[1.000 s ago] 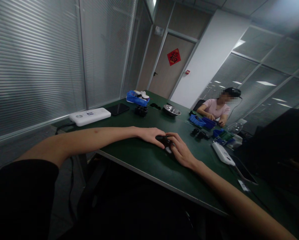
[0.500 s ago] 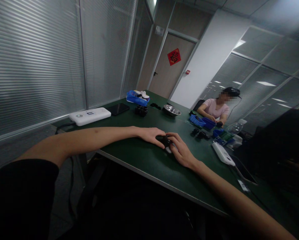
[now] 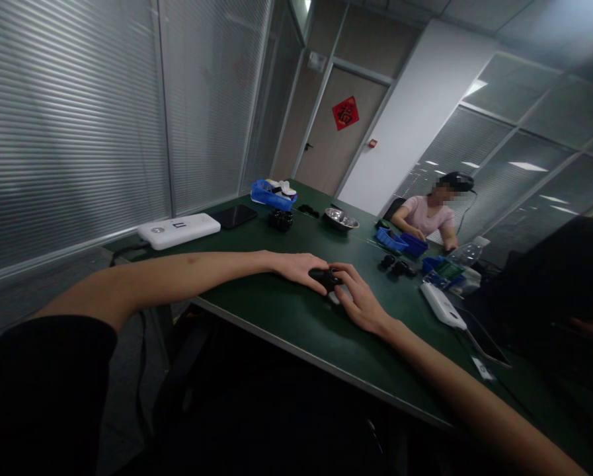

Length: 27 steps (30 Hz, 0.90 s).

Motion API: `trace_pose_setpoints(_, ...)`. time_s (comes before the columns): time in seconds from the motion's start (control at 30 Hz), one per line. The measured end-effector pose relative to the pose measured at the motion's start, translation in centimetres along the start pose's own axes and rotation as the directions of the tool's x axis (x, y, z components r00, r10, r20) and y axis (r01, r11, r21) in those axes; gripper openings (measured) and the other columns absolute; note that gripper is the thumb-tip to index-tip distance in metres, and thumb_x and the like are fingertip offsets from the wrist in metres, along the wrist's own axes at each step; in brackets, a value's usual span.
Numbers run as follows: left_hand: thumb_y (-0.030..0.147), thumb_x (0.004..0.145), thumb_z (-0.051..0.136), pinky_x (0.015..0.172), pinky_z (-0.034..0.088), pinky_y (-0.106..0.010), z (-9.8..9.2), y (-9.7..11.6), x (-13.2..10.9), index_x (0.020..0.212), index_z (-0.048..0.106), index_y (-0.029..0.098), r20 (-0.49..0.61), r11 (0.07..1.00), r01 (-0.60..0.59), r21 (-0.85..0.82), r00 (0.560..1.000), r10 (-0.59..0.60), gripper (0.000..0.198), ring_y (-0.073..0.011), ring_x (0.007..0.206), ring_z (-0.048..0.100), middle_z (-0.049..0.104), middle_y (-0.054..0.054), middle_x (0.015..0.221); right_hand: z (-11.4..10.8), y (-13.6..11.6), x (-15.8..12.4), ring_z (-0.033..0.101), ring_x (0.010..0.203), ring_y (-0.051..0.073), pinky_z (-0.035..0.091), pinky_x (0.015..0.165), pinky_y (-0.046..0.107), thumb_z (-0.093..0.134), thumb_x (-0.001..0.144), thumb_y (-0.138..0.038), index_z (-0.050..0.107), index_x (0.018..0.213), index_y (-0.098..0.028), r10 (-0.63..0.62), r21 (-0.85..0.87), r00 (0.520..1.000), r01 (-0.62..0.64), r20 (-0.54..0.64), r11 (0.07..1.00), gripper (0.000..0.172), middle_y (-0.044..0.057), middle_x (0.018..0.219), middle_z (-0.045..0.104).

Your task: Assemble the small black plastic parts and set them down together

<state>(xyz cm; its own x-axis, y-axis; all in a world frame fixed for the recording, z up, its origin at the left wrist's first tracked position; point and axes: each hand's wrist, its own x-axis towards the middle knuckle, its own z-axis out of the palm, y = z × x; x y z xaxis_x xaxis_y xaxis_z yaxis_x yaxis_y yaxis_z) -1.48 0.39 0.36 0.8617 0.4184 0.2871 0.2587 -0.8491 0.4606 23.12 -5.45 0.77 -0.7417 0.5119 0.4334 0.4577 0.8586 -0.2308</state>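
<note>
One black object (image 3: 324,278) gripped in left hand (image 3: 300,268); right hand (image 3: 360,303) touching it with bent fingers, grip unclear; metal bowl (image 3: 344,227) beyond object.

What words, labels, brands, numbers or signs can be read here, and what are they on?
"福": red diamond sign on the door.
Too small or blurred to read: marks on the left white power bank, the bottle label, the white tag and the red wall box.
</note>
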Motion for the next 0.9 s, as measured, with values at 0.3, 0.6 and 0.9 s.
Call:
trace_pose_setpoints(0.3, 0.059, 0.088, 0.068, 0.086, 0.044, -0.03, 0.09, -0.34, -0.01, 0.12, 0.062, 0.016, -0.005, 1.0, -0.016, -0.007, 1.0, 0.016, 0.054, -0.0237, 0.103, 0.063, 0.067, -0.009, 0.113, 0.18, 0.16, -0.07, 0.06, 0.108, 0.029, 0.055, 0.092, 0.049, 0.06, 0.101, -0.038, 0.053, 0.128, -0.026, 0.054, -0.018, 0.991, -0.057, -0.121, 0.998, 0.031, 0.011, 0.123, 0.059)
trace_pose_setpoints(0.6, 0.063, 0.088, 0.066, 0.086, 0.044, -0.03, 0.2, -0.32, 0.11, 0.116, 0.063, 0.016, -0.007, 0.999, 0.002, 0.035, 1.0, -0.001, 0.055, -0.0235, 0.101, 0.062, 0.066, -0.008, 0.109, 0.18, -0.07, 0.1, 0.059, 0.113, 0.028, 0.054, 0.092, 0.047, 0.053, 0.103, -0.031, 0.057, 0.122, -0.026, -0.007, -0.002, 0.994, 0.007, -0.111, 1.0, 0.02, 0.011, 0.127, 0.059)
trace_pose_setpoints(0.9, 0.064, 0.087, 0.066, 0.085, 0.043, -0.029, 0.15, -0.34, 0.06, 0.12, 0.063, 0.017, -0.013, 1.0, -0.014, 0.027, 1.0, 0.014, 0.057, -0.0235, 0.102, 0.063, 0.067, -0.008, 0.111, 0.01, -0.07, -0.03, 0.06, 0.107, 0.027, 0.054, 0.089, 0.044, 0.056, 0.102, -0.032, 0.058, 0.122, -0.025, 0.039, -0.011, 0.993, -0.04, -0.111, 0.999, 0.021, 0.01, 0.12, 0.06)
